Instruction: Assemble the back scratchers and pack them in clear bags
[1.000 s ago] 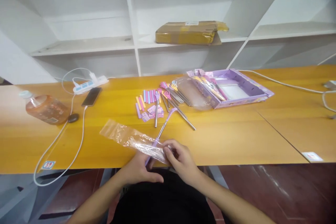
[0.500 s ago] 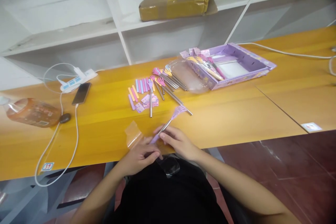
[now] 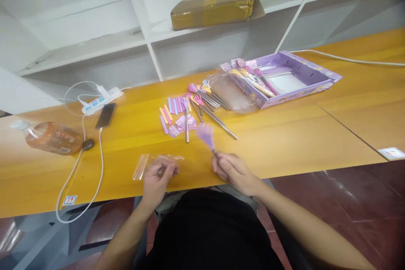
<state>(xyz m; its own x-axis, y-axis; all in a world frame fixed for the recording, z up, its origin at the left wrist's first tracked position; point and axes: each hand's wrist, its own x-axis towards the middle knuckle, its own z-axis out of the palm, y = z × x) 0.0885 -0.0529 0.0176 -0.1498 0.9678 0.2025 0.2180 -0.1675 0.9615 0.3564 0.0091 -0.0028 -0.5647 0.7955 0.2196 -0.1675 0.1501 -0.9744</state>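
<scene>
Over the near edge of the desk: left hand and right hand, now well apart; half a second earlier they met at the purple scratcher and the clear bag.
Right grip: fingers closed around the purple scratcher's rod.
Left grip: fingers curled shut on the clear bag, which juts out to the left.
Purple scratcher: lilac claw-shaped head, blurred, raised above the desk and pointing away to the left; lower end hidden by the hand.
Desk, middle: loose scratchers, metal rods with pink, yellow and blue heads; coloured strips; pink cards.
Desk, right: purple tray, bagged scratchers across its left end.
Desk, left: orange-coloured bottle, phone, power strip.
Room: white shelving bearing a taped carton; reddish tiled floor.
</scene>
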